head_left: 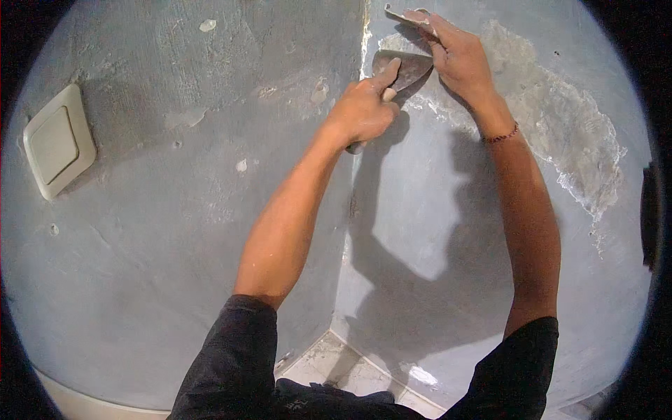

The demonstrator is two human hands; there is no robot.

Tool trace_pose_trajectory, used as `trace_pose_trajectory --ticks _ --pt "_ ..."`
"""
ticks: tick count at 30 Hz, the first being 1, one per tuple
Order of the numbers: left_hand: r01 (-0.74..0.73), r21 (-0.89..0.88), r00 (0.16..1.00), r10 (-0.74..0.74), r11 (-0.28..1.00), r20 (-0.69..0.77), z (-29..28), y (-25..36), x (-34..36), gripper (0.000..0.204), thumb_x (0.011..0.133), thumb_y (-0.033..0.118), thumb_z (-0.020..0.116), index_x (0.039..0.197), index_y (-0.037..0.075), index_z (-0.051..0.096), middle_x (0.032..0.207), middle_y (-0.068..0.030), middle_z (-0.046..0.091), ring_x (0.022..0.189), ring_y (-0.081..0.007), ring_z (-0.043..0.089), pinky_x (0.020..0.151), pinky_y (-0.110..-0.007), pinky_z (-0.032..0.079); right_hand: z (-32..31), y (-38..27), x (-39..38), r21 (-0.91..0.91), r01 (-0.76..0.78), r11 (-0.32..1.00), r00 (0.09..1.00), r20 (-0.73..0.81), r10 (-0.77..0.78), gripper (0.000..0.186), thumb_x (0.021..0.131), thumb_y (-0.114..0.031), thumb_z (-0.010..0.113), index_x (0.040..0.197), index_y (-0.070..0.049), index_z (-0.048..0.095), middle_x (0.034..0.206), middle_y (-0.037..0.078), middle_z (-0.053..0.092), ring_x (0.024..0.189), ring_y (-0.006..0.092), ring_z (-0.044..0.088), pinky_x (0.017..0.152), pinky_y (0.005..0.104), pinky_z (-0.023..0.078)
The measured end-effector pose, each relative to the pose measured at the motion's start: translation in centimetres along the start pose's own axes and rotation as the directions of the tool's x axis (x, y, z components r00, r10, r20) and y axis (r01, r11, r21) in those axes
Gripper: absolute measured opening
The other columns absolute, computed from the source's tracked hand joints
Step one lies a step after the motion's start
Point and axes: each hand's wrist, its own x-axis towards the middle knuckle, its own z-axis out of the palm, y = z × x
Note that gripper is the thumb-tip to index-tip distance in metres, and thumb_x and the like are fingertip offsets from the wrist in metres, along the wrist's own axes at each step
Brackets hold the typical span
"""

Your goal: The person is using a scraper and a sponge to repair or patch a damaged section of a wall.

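My left hand is closed around the handle of a putty knife, its index finger stretched along the broad metal blade. The blade is up by the wall corner, over the bare patch. My right hand is raised beside the blade, its fingers on a thin, curled piece of grey paint. Whether that piece is still attached to the wall, I cannot tell. A wide patch of bare, rough plaster with flaky white edges runs down the right wall from there.
A cream wall switch sticks out on the left wall, which has several chips and pits. Both grey walls meet in a corner above pale floor tiles. A dark object shows at the far right rim.
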Motion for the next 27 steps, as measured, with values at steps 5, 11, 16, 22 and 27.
trace_pose_trajectory --ticks 5,11,16,22,27 --pt "0.07 0.033 0.997 -0.069 0.997 -0.024 1.0 0.4 -1.1 0.07 0.074 0.015 0.055 0.141 0.016 0.035 0.124 -0.0234 0.054 0.112 -0.0369 0.054 0.097 -0.037 0.039 -0.2 -0.3 0.1 0.033 -0.024 0.999 0.999 0.036 0.023 0.038 0.078 -0.002 0.057 0.116 -0.005 0.056 0.108 0.018 0.061 0.095 0.037 0.06 0.08 0.0384 0.05" --pt "0.026 0.039 0.999 -0.024 0.999 -0.044 0.6 -0.4 -0.6 0.071 0.073 0.014 0.055 0.141 0.015 0.034 0.124 -0.0237 0.054 0.115 -0.0368 0.052 0.097 -0.037 0.039 -0.4 -1.1 0.4 0.027 -0.009 1.0 0.999 0.046 0.008 0.037 0.078 -0.001 0.057 0.114 -0.004 0.056 0.107 0.019 0.06 0.094 0.0374 0.059 0.077 0.0393 0.05" --pt "-0.051 0.011 0.994 0.052 0.999 -0.099 1.8 -0.5 -0.6 0.071 0.073 0.013 0.054 0.14 0.011 0.033 0.115 -0.0253 0.057 0.107 -0.0432 0.053 0.095 -0.044 0.04 -0.2 -0.1 -0.1 0.016 0.064 0.998 0.997 -0.033 -0.063 0.036 0.079 -0.004 0.056 0.115 -0.005 0.056 0.103 0.02 0.061 0.089 0.0379 0.06 0.074 0.0407 0.05" --pt "0.002 0.067 0.999 0.001 0.998 -0.047 1.2 -0.3 -0.9 0.071 0.073 0.013 0.054 0.14 0.013 0.033 0.113 -0.026 0.057 0.107 -0.0429 0.053 0.095 -0.043 0.041 -0.5 -0.4 -0.1 -0.079 -0.091 0.993 0.99 0.105 0.099 0.034 0.079 -0.004 0.056 0.113 -0.004 0.056 0.099 0.02 0.062 0.087 0.0383 0.06 0.073 0.0413 0.049" --pt "-0.122 0.097 0.978 0.136 0.988 -0.158 1.2 -1.0 -0.3 0.072 0.074 0.015 0.057 0.142 0.021 0.032 0.111 -0.0268 0.058 0.102 -0.0397 0.058 0.09 -0.04 0.044 -0.2 -0.8 0.4 -0.005 0.028 1.0 0.999 0.041 -0.027 0.035 0.079 -0.004 0.058 0.114 -0.005 0.056 0.1 0.02 0.062 0.088 0.0387 0.059 0.073 0.0415 0.049"
